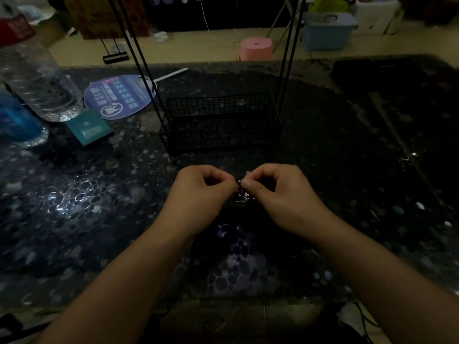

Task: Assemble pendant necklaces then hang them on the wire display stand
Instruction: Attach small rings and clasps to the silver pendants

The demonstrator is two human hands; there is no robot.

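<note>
My left hand [201, 192] and my right hand [275, 192] meet fingertip to fingertip over the dark speckled table [99, 194]. Between them they pinch a small silvery necklace piece [242, 188]; a tiny ring shows above my right thumb and glinting chain hangs just below. The fine details are too dim to tell. Behind the hands stands the black wire display stand [221, 122], a wire basket base with thin black rods rising out of view. Nothing visible hangs on it.
A clear plastic bottle [39, 80] and a blue object [17, 120] stand at the left. A round printed fan [121, 95] and a teal packet [90, 127] lie left of the stand. A pink stool [255, 48] and blue bin [327, 31] sit on the floor beyond.
</note>
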